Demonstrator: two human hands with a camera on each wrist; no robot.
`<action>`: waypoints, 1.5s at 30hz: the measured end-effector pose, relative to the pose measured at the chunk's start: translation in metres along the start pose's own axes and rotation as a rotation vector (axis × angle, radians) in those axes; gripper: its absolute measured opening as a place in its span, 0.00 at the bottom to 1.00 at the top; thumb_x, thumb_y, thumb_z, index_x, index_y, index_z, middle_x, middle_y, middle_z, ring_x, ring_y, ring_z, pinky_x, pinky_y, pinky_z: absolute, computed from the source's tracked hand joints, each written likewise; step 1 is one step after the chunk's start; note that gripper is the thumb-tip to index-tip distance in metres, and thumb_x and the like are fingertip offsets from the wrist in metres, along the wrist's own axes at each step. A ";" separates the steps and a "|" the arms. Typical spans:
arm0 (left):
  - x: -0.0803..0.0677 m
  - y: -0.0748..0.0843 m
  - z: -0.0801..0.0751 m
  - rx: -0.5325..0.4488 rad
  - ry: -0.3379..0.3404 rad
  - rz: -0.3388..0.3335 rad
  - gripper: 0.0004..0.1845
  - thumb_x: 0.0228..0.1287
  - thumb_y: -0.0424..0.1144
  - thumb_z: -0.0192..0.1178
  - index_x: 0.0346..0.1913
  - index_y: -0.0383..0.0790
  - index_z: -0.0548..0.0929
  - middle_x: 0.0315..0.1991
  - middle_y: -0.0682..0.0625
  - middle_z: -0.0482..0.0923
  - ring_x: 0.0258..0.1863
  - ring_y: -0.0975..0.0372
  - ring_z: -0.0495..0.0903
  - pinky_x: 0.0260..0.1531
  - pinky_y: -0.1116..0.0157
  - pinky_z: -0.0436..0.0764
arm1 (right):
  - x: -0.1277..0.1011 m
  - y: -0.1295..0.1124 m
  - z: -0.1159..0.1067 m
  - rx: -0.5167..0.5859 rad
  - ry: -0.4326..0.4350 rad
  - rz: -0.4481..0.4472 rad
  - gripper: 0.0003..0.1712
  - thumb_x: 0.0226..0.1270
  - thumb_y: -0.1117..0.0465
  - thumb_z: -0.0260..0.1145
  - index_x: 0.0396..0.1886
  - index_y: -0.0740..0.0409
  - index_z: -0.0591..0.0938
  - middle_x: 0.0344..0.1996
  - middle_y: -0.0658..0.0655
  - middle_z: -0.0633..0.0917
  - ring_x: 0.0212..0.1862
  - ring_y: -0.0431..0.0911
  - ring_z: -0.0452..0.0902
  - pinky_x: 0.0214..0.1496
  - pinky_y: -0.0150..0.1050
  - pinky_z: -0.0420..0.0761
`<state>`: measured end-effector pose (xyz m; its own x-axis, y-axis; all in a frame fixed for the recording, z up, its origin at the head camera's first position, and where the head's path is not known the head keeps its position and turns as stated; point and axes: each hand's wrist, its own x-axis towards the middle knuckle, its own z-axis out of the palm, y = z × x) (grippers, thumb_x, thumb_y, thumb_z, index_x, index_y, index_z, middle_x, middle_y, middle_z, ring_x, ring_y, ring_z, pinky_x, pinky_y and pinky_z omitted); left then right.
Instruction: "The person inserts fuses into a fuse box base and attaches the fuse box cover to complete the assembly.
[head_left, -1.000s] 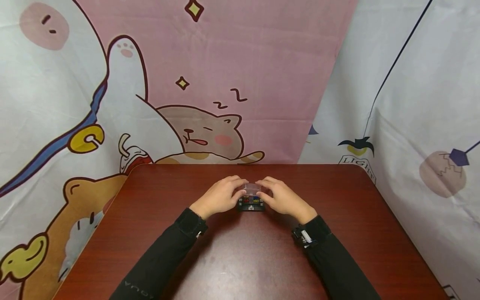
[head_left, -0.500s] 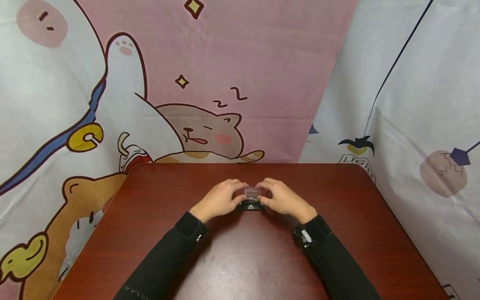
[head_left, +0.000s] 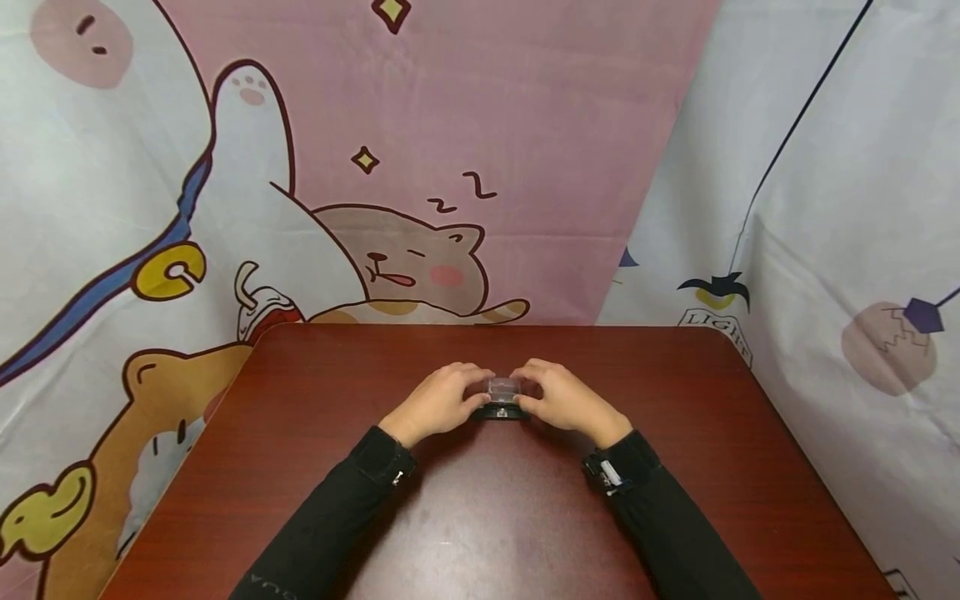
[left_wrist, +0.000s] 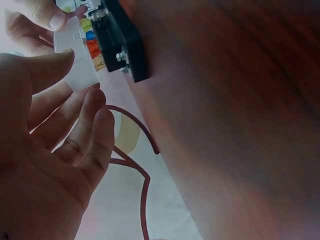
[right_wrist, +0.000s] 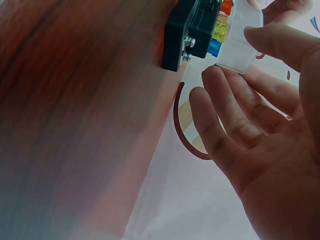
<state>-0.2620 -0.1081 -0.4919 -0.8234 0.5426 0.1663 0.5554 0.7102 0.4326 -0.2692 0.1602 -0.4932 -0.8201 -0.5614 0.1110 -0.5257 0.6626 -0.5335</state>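
A black fuse block with metal screw terminals sits on the table between both hands. Yellow, blue, red and tan blade fuses stand in its middle. Over them is a clear plastic cover, its lower edge close to the base, with coloured fuses still showing in the gap. My left hand pinches the cover's left end between thumb and fingers. At the opposite end, my right hand pinches it the same way, the thumb on the near face. The lower fingers of both hands spread loosely.
The reddish-brown wooden table extends around the block on all sides. Behind its far edge hangs a printed cloth with cartoon animals, which also covers the sides.
The clear cover has come down and toward the person, over the fuses that showed openly a second ago. Both hands moved slightly with it, keeping their pinch.
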 end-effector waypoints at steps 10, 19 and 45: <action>-0.001 -0.001 0.004 0.007 -0.010 0.017 0.22 0.79 0.46 0.70 0.70 0.46 0.86 0.61 0.50 0.89 0.61 0.55 0.88 0.65 0.50 0.86 | 0.000 0.003 0.006 -0.021 -0.020 0.009 0.22 0.77 0.56 0.76 0.66 0.55 0.87 0.53 0.51 0.88 0.46 0.44 0.81 0.50 0.40 0.83; 0.001 -0.005 0.009 -0.005 -0.027 0.010 0.22 0.79 0.45 0.70 0.70 0.47 0.86 0.59 0.51 0.90 0.58 0.57 0.88 0.63 0.50 0.86 | 0.002 0.004 0.009 -0.050 -0.030 0.008 0.21 0.78 0.55 0.75 0.65 0.54 0.87 0.52 0.50 0.87 0.47 0.44 0.83 0.51 0.41 0.84; 0.001 -0.005 0.011 -0.006 -0.031 0.006 0.20 0.79 0.45 0.70 0.68 0.47 0.87 0.59 0.52 0.90 0.56 0.59 0.89 0.60 0.54 0.87 | 0.002 0.004 0.009 -0.078 0.002 -0.020 0.21 0.76 0.55 0.77 0.65 0.54 0.89 0.53 0.49 0.89 0.48 0.44 0.84 0.51 0.41 0.85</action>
<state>-0.2641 -0.1059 -0.5033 -0.8160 0.5606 0.1411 0.5595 0.7043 0.4371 -0.2706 0.1573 -0.5026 -0.8094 -0.5743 0.1226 -0.5583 0.6877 -0.4641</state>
